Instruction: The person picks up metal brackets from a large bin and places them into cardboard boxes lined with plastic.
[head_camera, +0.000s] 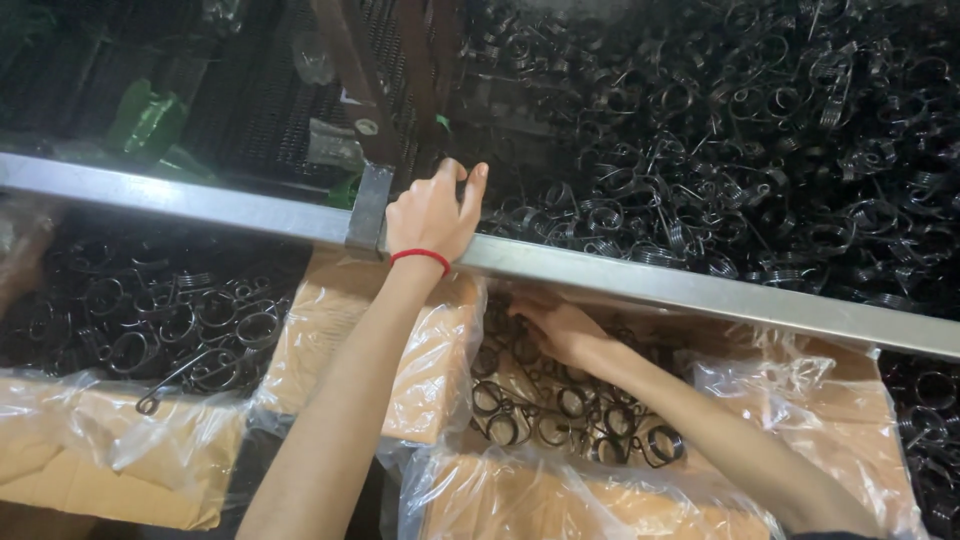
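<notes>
Head view, looking down over a grey metal rail (640, 282) that crosses the picture from upper left to lower right. The left hand (432, 215), with a red band (420, 256) at the wrist, rests on top of the rail, palm down, its fingers curled over the far edge; its grip is closed on the rail, just beside a flat metal bracket (366, 210) that joins the rail to a brown upright post (350, 70). The right hand (555, 325) reaches under the rail into a cardboard box (850, 420) lined with clear plastic film (520, 495); its fingers lie spread and low among the black wire coil springs (560, 410) in the box, touching them, and whether its grip is clamped on any one spring cannot be told, since the fingertips sit in shadow below the rail. The springs in this box lie just below and to the near side of the right hand. A second lined box (130, 440) at lower left holds more black springs (170, 325). Beyond the rail, at upper right, a large loose heap of the same springs (760, 130) fills the area. Green plastic (145, 120) shows at upper left, beside a dark mesh crate (260, 90).
</notes>
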